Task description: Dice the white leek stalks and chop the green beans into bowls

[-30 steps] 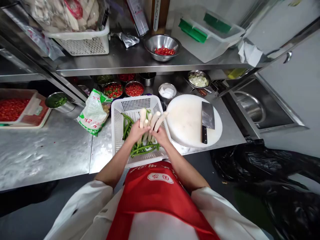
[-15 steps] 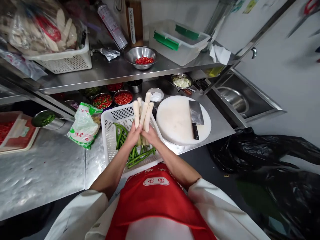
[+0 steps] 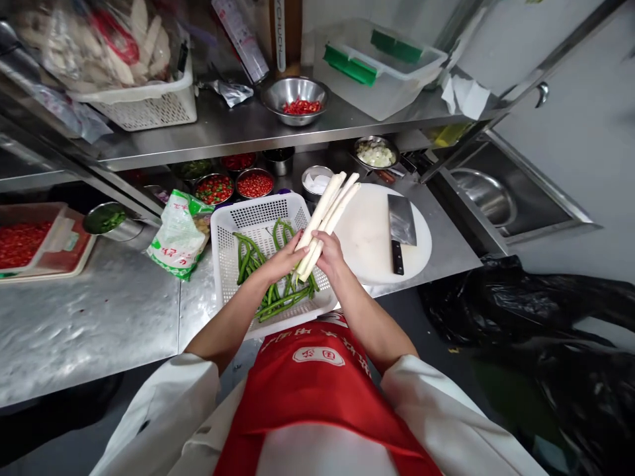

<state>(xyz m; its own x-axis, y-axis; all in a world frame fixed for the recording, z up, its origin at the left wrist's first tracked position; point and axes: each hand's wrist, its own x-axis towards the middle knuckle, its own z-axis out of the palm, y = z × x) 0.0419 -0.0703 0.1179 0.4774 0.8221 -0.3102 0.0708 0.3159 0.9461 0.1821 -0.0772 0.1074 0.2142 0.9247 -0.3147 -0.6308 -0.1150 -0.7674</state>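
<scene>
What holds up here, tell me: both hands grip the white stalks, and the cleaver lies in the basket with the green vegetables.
Cleaver's place is wrong: the head view shows the cleaver on the round white board. The rest stands: left hand and right hand grip the white stalks; green vegetables lie in the basket.

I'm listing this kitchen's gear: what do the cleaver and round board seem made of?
Cleaver: blade probably steel, from its grey metallic sheen; handle black, plastic or wood, with pale rivets.
Round board: likely matte plastic, off-white with no visible grain.
</scene>
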